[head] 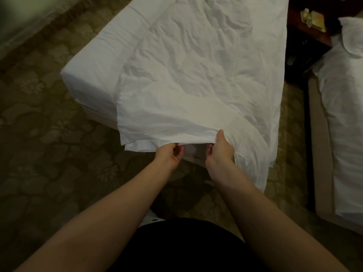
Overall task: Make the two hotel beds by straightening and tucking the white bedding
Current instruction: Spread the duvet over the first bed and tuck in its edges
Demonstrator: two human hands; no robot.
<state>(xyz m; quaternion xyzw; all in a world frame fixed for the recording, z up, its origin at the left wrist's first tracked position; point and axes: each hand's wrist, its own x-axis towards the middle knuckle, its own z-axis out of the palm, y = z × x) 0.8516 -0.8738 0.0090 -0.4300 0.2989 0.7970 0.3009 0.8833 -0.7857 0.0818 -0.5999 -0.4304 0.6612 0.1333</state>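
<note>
Both hands, left hand (170, 154) and right hand (221, 149), grip wrinkled sheet (192, 75) edge at bed foot

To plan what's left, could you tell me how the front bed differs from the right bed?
The sheet on the front bed is heavily wrinkled and overhangs the foot; the right bed looks smoother. The left hand and right hand grip that sheet; nothing touches the right bed. A pillow lies on the right bed; none shows on the front bed. Both are white.
</note>
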